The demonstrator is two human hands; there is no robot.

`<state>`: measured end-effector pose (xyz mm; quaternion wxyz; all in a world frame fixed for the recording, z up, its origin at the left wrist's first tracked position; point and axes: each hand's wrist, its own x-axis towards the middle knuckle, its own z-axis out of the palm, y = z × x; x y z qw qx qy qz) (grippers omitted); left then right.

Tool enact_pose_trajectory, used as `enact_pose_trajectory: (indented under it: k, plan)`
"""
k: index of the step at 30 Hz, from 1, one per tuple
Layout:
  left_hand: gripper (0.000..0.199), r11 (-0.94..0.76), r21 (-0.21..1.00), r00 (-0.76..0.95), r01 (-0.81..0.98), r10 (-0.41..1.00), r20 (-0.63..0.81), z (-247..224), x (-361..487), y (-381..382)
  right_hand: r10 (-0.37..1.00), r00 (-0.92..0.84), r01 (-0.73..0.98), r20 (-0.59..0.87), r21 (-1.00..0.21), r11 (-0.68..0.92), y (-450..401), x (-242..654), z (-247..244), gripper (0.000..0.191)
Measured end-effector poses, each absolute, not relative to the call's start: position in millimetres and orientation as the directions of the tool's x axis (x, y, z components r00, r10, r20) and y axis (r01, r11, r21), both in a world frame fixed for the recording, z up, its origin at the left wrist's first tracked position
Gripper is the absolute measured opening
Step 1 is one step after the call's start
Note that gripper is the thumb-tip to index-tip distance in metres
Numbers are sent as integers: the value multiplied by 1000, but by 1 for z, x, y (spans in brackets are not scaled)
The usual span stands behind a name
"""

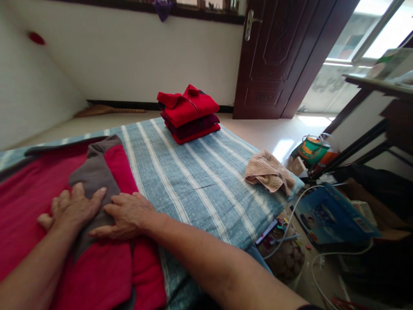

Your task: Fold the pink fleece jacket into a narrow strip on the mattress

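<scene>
A red and grey garment lies spread over the left part of a blue-and-white striped cloth, with one part folded over it. My left hand rests flat on its grey section, fingers spread. Just to the right, my right hand presses on the same folded part, fingers apart and pointing left. Farther back on the striped cloth sits a stack of folded red and dark red clothes, a collared one on top.
A crumpled tan towel lies at the cloth's right corner. On the floor at the right are a blue box, a green and orange bag and white cables. A dark red door and a broom are at the back.
</scene>
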<state>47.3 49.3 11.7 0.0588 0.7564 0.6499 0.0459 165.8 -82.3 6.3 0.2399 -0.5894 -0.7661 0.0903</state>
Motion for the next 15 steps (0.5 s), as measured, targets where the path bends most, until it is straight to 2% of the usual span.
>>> enact_pose_trajectory:
  k: [4,15]
  plan:
    - [91,-174,149,181,973,983,-37,10,46,54,952,-196,865,234,-417,281,-82,168,7,59]
    - [92,-114,158,128,981,988,-86,16,50,51,952,-195,881,238,-385,277,-84,169,10,48]
